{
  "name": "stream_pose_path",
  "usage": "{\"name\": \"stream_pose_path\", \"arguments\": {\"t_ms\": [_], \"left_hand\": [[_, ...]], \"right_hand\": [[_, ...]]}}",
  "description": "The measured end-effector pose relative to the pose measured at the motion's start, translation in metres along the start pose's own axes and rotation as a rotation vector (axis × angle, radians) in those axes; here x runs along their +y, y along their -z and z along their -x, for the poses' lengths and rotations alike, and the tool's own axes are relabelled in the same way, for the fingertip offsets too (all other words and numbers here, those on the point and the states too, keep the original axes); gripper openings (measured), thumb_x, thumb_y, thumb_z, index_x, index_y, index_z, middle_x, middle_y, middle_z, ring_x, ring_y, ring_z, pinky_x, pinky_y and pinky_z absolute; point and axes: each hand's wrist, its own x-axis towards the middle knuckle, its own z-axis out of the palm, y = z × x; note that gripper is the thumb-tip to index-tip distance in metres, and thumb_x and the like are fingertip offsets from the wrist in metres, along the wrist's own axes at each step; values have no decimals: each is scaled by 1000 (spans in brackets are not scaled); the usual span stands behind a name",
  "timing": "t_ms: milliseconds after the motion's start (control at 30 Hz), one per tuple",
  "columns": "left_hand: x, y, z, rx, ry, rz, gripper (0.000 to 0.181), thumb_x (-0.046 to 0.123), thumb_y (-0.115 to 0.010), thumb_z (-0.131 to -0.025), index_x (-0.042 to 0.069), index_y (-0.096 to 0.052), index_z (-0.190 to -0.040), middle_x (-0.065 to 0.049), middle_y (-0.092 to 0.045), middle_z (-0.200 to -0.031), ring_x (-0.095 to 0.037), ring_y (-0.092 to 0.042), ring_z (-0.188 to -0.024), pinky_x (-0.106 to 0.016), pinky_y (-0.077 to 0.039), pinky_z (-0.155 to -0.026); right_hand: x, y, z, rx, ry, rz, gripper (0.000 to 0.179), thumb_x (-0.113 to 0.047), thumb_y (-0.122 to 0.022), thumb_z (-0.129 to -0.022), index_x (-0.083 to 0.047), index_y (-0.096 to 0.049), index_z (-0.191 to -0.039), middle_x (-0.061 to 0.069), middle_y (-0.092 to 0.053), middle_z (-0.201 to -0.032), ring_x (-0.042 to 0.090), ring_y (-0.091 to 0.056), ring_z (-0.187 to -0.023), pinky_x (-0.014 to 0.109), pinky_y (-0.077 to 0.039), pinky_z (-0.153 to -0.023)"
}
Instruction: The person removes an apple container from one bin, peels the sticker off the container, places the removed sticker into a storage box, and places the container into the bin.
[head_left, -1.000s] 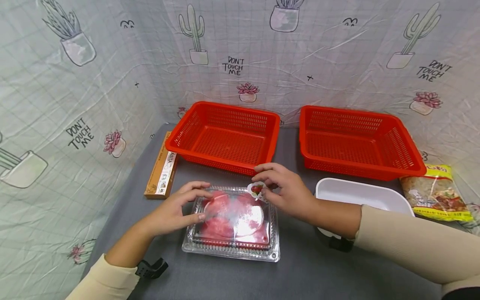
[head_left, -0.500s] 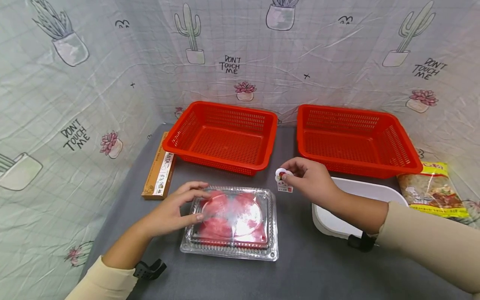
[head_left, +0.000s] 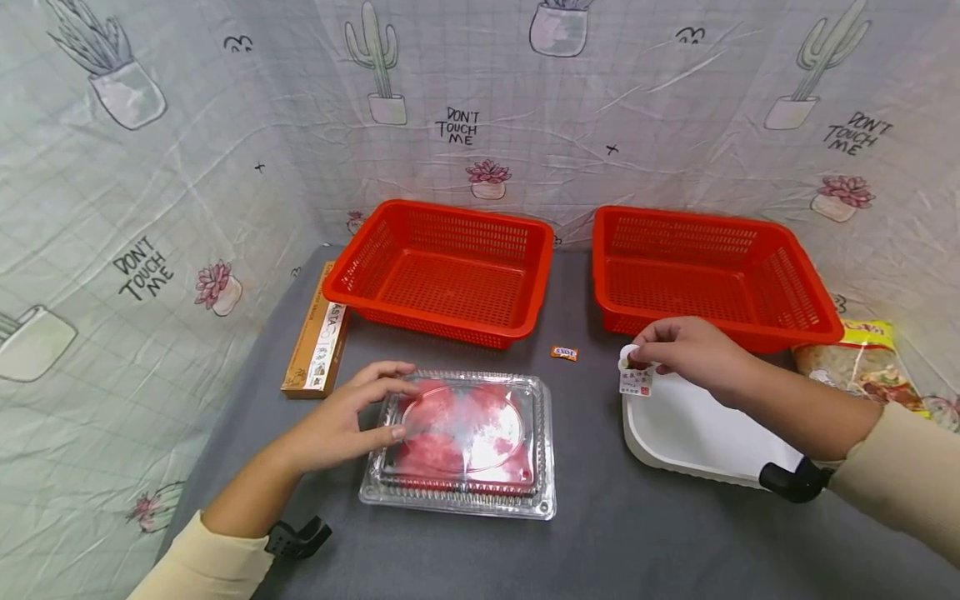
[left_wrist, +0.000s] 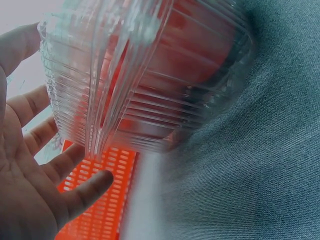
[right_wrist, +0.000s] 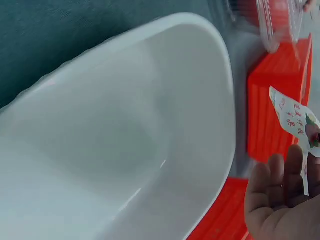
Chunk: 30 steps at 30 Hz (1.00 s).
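Note:
A clear plastic clamshell box [head_left: 459,442] with red contents sits on the grey table. My left hand [head_left: 352,417] lies at its left side with fingers spread over the lid edge. In the left wrist view, that hand's fingers [left_wrist: 65,162] are extended beside the box's ridged rim. My right hand [head_left: 693,358] pinches a small white packet [head_left: 636,382] with a fruit picture and red printed characters. It holds the packet over the far left corner of a white plastic basin [head_left: 712,433]. The right wrist view shows the packet [right_wrist: 290,114] between thumb and fingers.
Two red perforated baskets, a left one [head_left: 457,287] and a right one [head_left: 712,283], stand at the back. A small orange wrapped piece [head_left: 565,353] lies between box and basin. A pasta box [head_left: 311,354] is at left, a yellow-edged food bag [head_left: 866,358] at right.
My right hand has moved right from the clamshell's far right corner to the basin, carrying the white packet. The small orange wrapped piece has come into view. My left hand stays put.

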Motion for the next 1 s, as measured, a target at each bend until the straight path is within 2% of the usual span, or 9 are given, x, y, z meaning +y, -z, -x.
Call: {"name": "stream_pose_path", "arguments": {"t_ms": [200, 567, 800, 1000], "left_hand": [[-1, -1, 2, 4, -3, -7, 48, 23, -80, -97, 22, -66, -143, -6, -43, -162, -32, -41, -147, -72, -38, -110], [0, -1, 0, -6, 4, -14, 47, 25, -80, -97, 23, -66, -142, -1, -41, -163, -31, -40, -148, -71, -38, -110], [0, -2, 2, 1, 6, -15, 48, 24, -79, -97, 21, -66, -143, -1, -41, -163, -31, -39, -148, -72, -38, -110], [-2, -2, 0, 1, -5, -19, 48, 23, -80, -97, 22, -66, -142, -1, -42, -162, -31, -40, -147, -72, -38, -110]], "right_hand": [[19, 20, 2, -81, -45, -14, 24, -21, -67, -105, 0, -70, -115, 6, -72, -106, 23, -62, -104, 34, -57, -90], [65, 50, 8, -212, -132, -105, 26, -22, -64, -107, 1, -70, -118, 9, -75, -116, 23, -66, -109, 41, -57, -98], [82, 56, 11, -287, -204, -153, 21, -20, -61, -108, -5, -73, -116, 6, -75, -116, 21, -65, -110, 43, -55, -99], [93, 55, 16, -292, -256, -165, 20, -22, -65, -106, -7, -77, -111, 6, -76, -111, 24, -65, -107, 45, -55, -97]]}}
